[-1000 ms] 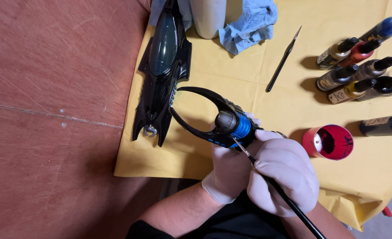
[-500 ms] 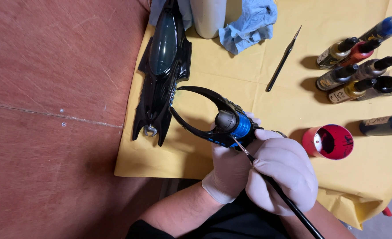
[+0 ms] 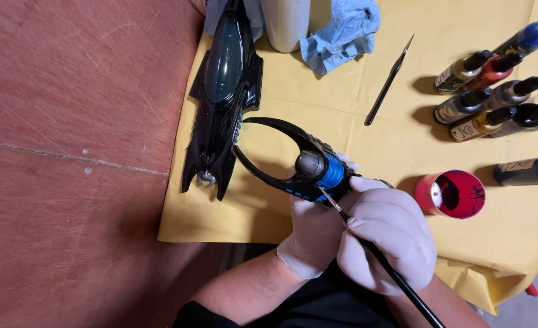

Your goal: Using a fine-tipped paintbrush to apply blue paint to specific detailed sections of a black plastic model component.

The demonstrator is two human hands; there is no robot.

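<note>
Two gloved hands work at the near edge of a yellow cloth [image 3: 317, 91] spread over a scuffed reddish-brown table [image 3: 68, 121]. Largest item: a glossy black model craft [image 3: 223, 97], long and finned, with a dark tinted canopy, lying up and left of the grip, long axis running away from the person. Next, the left hand [image 3: 314, 234], closed from below around a black crescent-shaped model part [image 3: 281, 152] with a grey cylinder and a bright blue band; its curved horns sweep up-left toward the craft. The right hand [image 3: 393, 243], fingers pinched tight on a thin black paintbrush [image 3: 378, 261], sits just right of that part, the nearer hand to it; the brush's axis slants from lower right up-left, tip touching the part just below the grey cylinder. Right of the grip: a red paint-stained cup [image 3: 457, 194]. Further up-right: a cluster of dropper paint bottles [image 3: 493, 91], lying tilted. Above the grip: a slim dark tool [image 3: 389, 82], a crumpled blue rag [image 3: 341, 30], and a pale cylindrical container [image 3: 286, 24].
</note>
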